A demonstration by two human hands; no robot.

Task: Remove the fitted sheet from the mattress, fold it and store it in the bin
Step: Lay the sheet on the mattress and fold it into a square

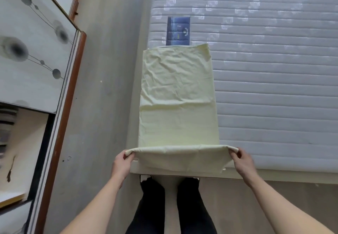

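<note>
**Two hands lifting the near edge of a folded sheet**

Two bare hands hold the near corners of a pale yellow sheet (178, 94), folded into a long narrow strip that lies on the mattress (274, 69) along its left edge. The left hand (122, 162) pinches the near left corner with curled fingers; the right hand (241, 160) grips the near right corner likewise. Between them the cloth's edge is raised and stretched taut, its loose end hanging over the mattress's near side. The fabric is thin and matte, creased in its far half and smoother nearer the hands. The bare mattress is grey-white, quilted in horizontal ribs with a faint woven square pattern. A dark blue rectangular label (178, 30) shows just beyond the strip's far end. The floor (102, 87) is grey and streaked. At left stands a wardrobe (36, 51) with white panels bearing dark circles and thin lines, framed in brown wood. Black-clad legs (170, 206) stand below.
</note>
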